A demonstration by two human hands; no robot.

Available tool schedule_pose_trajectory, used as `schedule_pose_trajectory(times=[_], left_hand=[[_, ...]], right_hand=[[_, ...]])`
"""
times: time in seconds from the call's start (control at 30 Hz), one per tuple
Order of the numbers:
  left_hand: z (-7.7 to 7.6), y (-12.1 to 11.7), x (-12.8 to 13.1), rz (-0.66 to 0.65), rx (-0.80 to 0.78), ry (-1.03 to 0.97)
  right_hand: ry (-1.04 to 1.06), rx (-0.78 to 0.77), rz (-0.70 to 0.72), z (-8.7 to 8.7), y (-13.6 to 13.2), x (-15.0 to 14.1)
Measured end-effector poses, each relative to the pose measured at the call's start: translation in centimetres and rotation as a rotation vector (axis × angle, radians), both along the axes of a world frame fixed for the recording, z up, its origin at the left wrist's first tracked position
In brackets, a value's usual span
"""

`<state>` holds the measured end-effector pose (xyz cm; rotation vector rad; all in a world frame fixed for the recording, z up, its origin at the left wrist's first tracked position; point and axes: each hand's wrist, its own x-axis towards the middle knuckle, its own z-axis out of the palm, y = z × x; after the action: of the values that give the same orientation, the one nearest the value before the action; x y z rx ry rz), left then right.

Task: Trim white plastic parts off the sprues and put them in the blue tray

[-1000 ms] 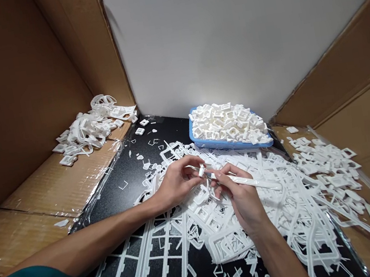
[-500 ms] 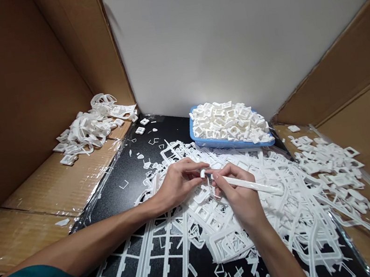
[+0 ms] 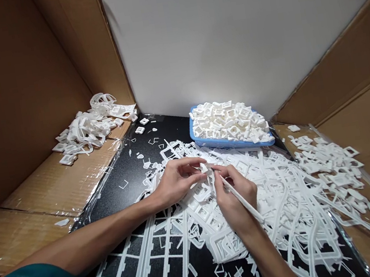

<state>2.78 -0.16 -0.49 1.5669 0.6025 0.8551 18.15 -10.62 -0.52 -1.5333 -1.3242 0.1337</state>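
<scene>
Between thumb and fingertips, my left hand [image 3: 178,181] pinches a small white plastic part [image 3: 205,169]. My right hand [image 3: 234,191] grips a slim white-handled craft knife [image 3: 243,202] like a pen, its handle slanting down toward the wrist. The knife's tip meets the part or comes very near it; the fingers hide the exact contact. A thin white strip seems to hang below the part. Under both hands lies a heap of white plastic frames and offcuts [image 3: 280,198].
A blue tray [image 3: 228,141] heaped with small white parts stands at the back. More white pieces [image 3: 88,131] lie on cardboard at the left, and another pile [image 3: 333,165] at the right. Empty-celled white frames [image 3: 164,260] rest on the black tabletop [image 3: 117,201] in front.
My right hand has turned the knife, so its handle now points more steeply down toward me. The white part has tilted a little in my left fingers.
</scene>
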Motion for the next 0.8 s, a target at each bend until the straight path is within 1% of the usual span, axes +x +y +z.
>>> schedule_pose_trajectory(times=[0.07,0.23,0.4,0.5,0.6,0.73,0.8], left_hand=[[0.0,0.0,0.0,-0.028,0.013,-0.002],[0.2,-0.1,0.0,-0.133,0.031,-0.01],[0.3,0.0,0.0,-0.121,0.039,0.01],[0.5,0.0,0.0,-0.127,0.016,0.019],[0.6,-0.2,-0.1,-0.125,-0.007,0.003],[0.7,-0.4,-0.1,-0.057,0.019,0.03],[0.7,-0.4,-0.1,-0.046,0.021,0.045]], right_hand=[[0.108,-0.021,0.039,0.2,-0.1,0.1],[0.433,-0.058,0.19,0.6,0.0,0.9],[0.703,-0.06,0.266,0.1,0.3,1.7],[0.842,-0.075,0.323,0.1,0.5,1.9],[0.914,-0.098,0.377,0.2,0.5,2.0],[0.897,-0.108,0.419,0.4,0.2,2.2],[0.89,-0.107,0.43,0.3,0.1,2.3]])
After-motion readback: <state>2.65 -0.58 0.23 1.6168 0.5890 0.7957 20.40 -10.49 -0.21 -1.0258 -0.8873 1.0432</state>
